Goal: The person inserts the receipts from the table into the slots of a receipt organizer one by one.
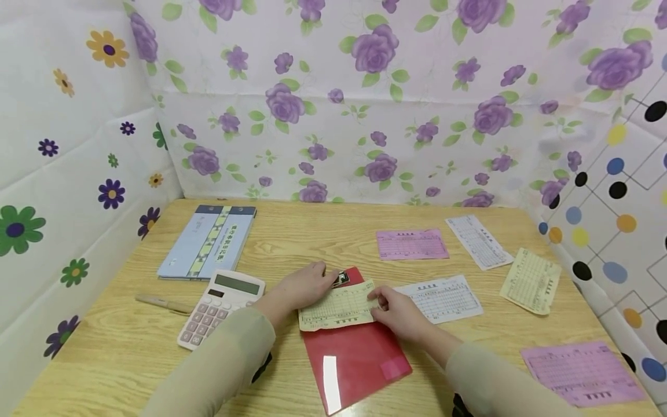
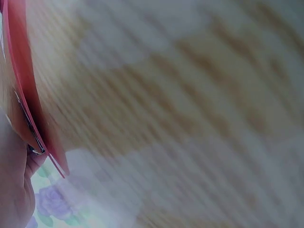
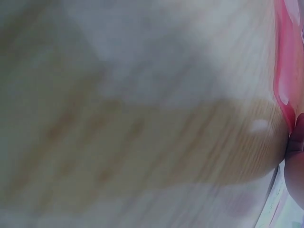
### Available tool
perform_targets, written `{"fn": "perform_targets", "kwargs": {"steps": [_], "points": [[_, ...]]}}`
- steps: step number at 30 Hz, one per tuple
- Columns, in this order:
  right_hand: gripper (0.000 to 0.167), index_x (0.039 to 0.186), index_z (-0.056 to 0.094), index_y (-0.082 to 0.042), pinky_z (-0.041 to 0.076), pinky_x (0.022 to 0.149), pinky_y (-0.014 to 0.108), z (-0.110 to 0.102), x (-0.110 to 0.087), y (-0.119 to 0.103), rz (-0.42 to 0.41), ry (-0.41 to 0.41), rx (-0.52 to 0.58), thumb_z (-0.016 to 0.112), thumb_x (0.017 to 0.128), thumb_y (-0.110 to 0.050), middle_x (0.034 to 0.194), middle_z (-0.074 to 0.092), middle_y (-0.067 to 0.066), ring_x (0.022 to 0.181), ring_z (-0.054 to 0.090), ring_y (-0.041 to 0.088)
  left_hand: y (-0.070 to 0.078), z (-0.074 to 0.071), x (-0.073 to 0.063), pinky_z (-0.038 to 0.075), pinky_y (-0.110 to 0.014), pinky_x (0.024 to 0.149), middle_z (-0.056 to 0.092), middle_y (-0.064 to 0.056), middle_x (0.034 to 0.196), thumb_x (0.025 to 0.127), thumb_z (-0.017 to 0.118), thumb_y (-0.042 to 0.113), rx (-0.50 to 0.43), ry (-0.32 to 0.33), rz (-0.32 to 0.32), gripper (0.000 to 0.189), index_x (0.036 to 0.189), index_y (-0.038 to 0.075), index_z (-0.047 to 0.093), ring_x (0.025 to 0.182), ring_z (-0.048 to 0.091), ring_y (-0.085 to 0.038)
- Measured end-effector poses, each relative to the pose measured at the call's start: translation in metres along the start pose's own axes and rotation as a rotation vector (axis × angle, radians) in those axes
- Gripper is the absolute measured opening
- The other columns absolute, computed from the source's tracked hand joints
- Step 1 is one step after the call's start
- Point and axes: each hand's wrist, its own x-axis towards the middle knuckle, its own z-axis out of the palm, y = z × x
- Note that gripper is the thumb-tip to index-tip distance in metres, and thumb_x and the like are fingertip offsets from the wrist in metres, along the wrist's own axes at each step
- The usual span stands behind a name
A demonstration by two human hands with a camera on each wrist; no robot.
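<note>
A red clipboard lies on the wooden table, its metal clip at the far end. Across its upper part is a pale yellow printed slip. My left hand grips the clipboard at the clip, covering part of the clip and the slip's upper left. In the left wrist view, the red board stands edge-on beside the hand. Thumb and fingertips of my right hand pinch the slip's right edge. The right wrist view catches only fingertips close to the red board.
Left of the clipboard are a white calculator, a tan pen-like stick and a blue booklet. To the right lie white slips, pink slips and another yellow slip. Patterned cloth walls enclose the table.
</note>
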Motion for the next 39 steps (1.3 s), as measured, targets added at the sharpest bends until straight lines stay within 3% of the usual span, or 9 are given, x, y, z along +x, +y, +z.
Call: {"fn": "perform_targets", "kwargs": {"steps": [7, 12, 16, 21, 29, 34, 39], "points": [[0.027, 0.109, 0.058, -0.010, 0.042, 0.064, 0.024, -0.002, -0.011, 0.005, 0.025, -0.021, 0.029, 0.066, 0.083, -0.006, 0.084, 0.047, 0.000, 0.076, 0.048, 0.013, 0.001, 0.000, 0.000, 0.042, -0.038, 0.095, 0.046, -0.018, 0.125, 0.104, 0.033, 0.022, 0.060, -0.012, 0.015, 0.043, 0.145, 0.011, 0.035, 0.115, 0.047, -0.027], [0.045, 0.122, 0.052, -0.009, 0.044, 0.063, 0.024, -0.008, -0.017, 0.006, 0.029, -0.062, 0.063, 0.067, 0.080, -0.004, 0.087, 0.051, 0.003, 0.075, 0.049, 0.014, 0.000, 0.001, 0.001, 0.043, -0.036, 0.095, 0.047, -0.017, 0.124, 0.103, 0.037, 0.021, 0.096, -0.004, 0.021, 0.043, 0.144, 0.011, 0.037, 0.114, 0.048, -0.026], [0.058, 0.135, 0.044, -0.010, 0.047, 0.063, 0.028, -0.013, -0.013, 0.002, 0.031, -0.105, 0.087, 0.068, 0.082, -0.010, 0.093, 0.054, 0.006, 0.074, 0.052, 0.016, 0.000, 0.000, 0.001, 0.042, -0.037, 0.095, 0.047, -0.017, 0.124, 0.102, 0.039, 0.018, 0.096, -0.002, 0.018, 0.042, 0.144, 0.011, 0.038, 0.114, 0.048, -0.026], [0.059, 0.141, 0.038, -0.015, 0.050, 0.057, 0.031, -0.015, -0.004, -0.002, 0.088, -0.133, 0.160, 0.064, 0.089, -0.017, 0.092, 0.056, 0.007, 0.065, 0.056, 0.017, 0.001, -0.001, 0.001, 0.042, -0.037, 0.096, 0.047, -0.017, 0.126, 0.103, 0.038, 0.020, 0.080, -0.017, 0.004, 0.042, 0.144, 0.012, 0.038, 0.116, 0.047, -0.027], [0.044, 0.131, 0.054, -0.016, 0.043, 0.055, 0.027, -0.016, 0.003, -0.002, 0.098, -0.088, 0.098, 0.063, 0.088, -0.012, 0.080, 0.054, 0.004, 0.065, 0.050, 0.015, 0.002, -0.001, 0.002, 0.042, -0.037, 0.096, 0.047, -0.016, 0.127, 0.103, 0.038, 0.022, 0.065, -0.032, -0.010, 0.043, 0.145, 0.013, 0.037, 0.116, 0.047, -0.025], [0.032, 0.118, 0.062, -0.016, 0.044, 0.057, 0.028, -0.025, 0.000, 0.005, 0.115, -0.052, 0.071, 0.062, 0.086, -0.010, 0.088, 0.054, 0.004, 0.074, 0.051, 0.017, 0.001, 0.001, 0.003, 0.043, -0.036, 0.095, 0.047, -0.015, 0.126, 0.103, 0.037, 0.025, 0.043, -0.026, -0.016, 0.043, 0.144, 0.013, 0.037, 0.115, 0.047, -0.024], [0.043, 0.120, 0.060, -0.018, 0.049, 0.061, 0.030, -0.038, -0.007, 0.016, 0.178, -0.027, 0.157, 0.056, 0.081, 0.000, 0.103, 0.054, 0.010, 0.082, 0.053, 0.020, 0.000, 0.000, 0.003, 0.044, -0.035, 0.093, 0.048, -0.014, 0.123, 0.103, 0.036, 0.027, 0.037, -0.024, -0.018, 0.043, 0.144, 0.013, 0.037, 0.111, 0.048, -0.024]]}}
